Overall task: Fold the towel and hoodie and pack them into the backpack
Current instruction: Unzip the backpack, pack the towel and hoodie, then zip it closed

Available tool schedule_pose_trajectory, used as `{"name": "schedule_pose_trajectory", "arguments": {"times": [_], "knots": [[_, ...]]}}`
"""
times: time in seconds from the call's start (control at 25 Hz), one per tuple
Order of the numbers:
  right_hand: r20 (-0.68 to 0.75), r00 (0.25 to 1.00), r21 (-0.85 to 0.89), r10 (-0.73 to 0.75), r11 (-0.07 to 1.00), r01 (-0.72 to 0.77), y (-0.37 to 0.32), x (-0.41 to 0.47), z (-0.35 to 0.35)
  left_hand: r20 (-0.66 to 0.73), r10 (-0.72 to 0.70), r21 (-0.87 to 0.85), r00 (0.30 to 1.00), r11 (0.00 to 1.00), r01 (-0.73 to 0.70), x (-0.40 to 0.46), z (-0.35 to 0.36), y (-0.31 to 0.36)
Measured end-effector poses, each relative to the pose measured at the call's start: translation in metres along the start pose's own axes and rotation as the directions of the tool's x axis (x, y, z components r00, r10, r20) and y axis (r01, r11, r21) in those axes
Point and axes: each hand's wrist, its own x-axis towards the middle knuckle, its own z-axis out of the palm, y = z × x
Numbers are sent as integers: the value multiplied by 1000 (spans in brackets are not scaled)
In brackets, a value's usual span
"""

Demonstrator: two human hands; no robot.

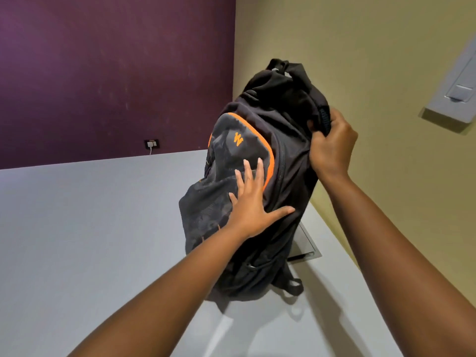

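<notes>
Backpack (pixel 260 176): black woven cloth, matt, creased; front pocket grey patterned fabric with orange piping. Strap loop (pixel 293 286), lower centre: flat webbing. Table (pixel 90 228): smooth pale grey, low sheen. Purple wall (pixel 103 73), upper left: matt, faintly scuffed. Olive wall (pixel 360 60), upper right: smooth matt paint.

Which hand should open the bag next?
Probably the right hand: it already grips the backpack near its top. The left hand lies flat on the front pocket, steadying it.
</notes>
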Motion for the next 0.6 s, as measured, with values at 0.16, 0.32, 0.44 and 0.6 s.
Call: {"name": "schedule_pose_trajectory", "arguments": {"times": [0.16, 0.32, 0.44, 0.6], "knots": [[-94, 994, -83, 57, 994, -65, 23, 10, -30, 80, 3, 200, 997, 980, -19, -11, 36, 24], [-150, 988, -287, 35, 955, -77, 24, 10, -44, 131, 9, 215, 991, 976, -37, -15, 63, 34], [68, 914, -523, -400, 766, 374, 9, 11, -23, 176, 50, 249, 983, 964, -94, -11, 68, 29], [390, 911, -638, -134, 674, 372, 13, 1, 26, 195, 141, 268, 971, 944, -191, -15, 61, 11]]}}
